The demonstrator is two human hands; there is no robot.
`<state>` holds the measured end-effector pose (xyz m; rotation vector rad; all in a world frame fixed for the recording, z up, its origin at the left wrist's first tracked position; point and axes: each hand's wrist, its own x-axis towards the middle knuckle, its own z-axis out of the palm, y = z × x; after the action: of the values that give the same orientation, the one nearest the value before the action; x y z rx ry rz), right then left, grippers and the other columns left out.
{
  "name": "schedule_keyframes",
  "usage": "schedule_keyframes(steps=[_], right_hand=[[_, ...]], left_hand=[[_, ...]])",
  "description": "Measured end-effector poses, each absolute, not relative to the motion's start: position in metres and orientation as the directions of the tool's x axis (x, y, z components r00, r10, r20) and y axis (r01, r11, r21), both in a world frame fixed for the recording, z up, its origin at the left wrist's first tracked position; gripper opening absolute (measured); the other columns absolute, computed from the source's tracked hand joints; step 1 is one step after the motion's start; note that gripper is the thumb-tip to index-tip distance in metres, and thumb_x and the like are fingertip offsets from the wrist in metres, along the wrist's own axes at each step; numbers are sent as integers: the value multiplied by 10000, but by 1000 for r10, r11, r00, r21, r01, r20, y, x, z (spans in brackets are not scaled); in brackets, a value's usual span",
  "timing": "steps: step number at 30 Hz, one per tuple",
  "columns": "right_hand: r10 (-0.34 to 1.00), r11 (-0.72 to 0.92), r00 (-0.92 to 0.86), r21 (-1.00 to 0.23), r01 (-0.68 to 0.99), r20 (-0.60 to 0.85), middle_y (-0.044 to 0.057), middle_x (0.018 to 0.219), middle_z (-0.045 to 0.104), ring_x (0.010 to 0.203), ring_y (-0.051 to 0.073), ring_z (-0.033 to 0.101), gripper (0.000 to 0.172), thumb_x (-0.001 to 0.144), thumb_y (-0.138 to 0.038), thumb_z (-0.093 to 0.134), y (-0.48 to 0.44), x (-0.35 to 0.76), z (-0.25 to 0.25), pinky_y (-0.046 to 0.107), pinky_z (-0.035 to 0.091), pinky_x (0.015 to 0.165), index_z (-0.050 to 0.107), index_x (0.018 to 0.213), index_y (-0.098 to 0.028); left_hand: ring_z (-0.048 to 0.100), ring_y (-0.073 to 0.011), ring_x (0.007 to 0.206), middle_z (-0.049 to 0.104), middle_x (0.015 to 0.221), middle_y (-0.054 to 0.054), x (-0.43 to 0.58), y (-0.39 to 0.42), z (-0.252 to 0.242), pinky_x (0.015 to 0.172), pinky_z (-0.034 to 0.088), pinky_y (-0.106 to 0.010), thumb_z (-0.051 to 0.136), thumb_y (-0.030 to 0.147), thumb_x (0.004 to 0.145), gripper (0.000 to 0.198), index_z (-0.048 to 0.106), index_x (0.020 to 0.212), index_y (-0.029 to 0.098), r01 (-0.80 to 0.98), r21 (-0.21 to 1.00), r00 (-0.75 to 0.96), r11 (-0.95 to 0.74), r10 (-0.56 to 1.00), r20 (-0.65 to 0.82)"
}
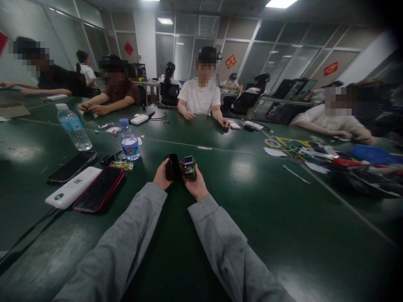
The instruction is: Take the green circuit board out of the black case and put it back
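Note:
In the head view my left hand [163, 176] is closed round a black case [174, 166], a small box-like shell with a dark, shiny face. Close beside it, my right hand [197, 184] grips a small green circuit board [190, 170] with metal-looking parts and a little screen [188, 159] at its top. The two pieces are held side by side above the green table [239, 209]. Whether they touch or a wire joins them I cannot make out. Both forearms wear grey sleeves, and the fingers behind the pieces are partly hidden.
Left of my hands are a water bottle [129, 142], another bottle [74, 128], a red-edged phone [100, 189], a white power bank [74, 188] and a black phone [73, 167]. At right lie a wrench [296, 174] and tangled cables [302, 147]. Several people sit around the table.

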<state>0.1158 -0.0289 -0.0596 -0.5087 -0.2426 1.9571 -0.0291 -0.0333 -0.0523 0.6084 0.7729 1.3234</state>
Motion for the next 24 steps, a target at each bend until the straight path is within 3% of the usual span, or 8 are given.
schedule_keyframes(steps=[5,13,24], right_hand=[[887,-460,-402,-362,-811,-227,94,960,766,878,159,730,450,999,-406,399,-28,116,-60,242,607,731,608,1234,-83],[881,-472,-425,-353,-808,-206,130,1030,752,945,185,725,475,998,-403,391,-29,117,-60,308,612,803,564,1283,-63],[894,-444,-383,-351,-825,-231,120,1034,754,974,182,722,444,989,-362,419,-29,116,-59,298,608,829,564,1291,-71]], left_hand=[[682,-192,773,698,848,-56,-26,-33,-55,730,562,-335,581,624,827,461,633,958,186,-744,610,137,275,955,-263],[671,-149,696,697,815,-71,-32,-30,-57,655,547,-269,436,637,900,547,652,961,139,-784,520,193,338,930,-313],[658,-166,676,685,809,-57,-29,-28,-61,633,522,-295,400,672,890,571,626,1062,177,-741,595,120,313,932,-341]])
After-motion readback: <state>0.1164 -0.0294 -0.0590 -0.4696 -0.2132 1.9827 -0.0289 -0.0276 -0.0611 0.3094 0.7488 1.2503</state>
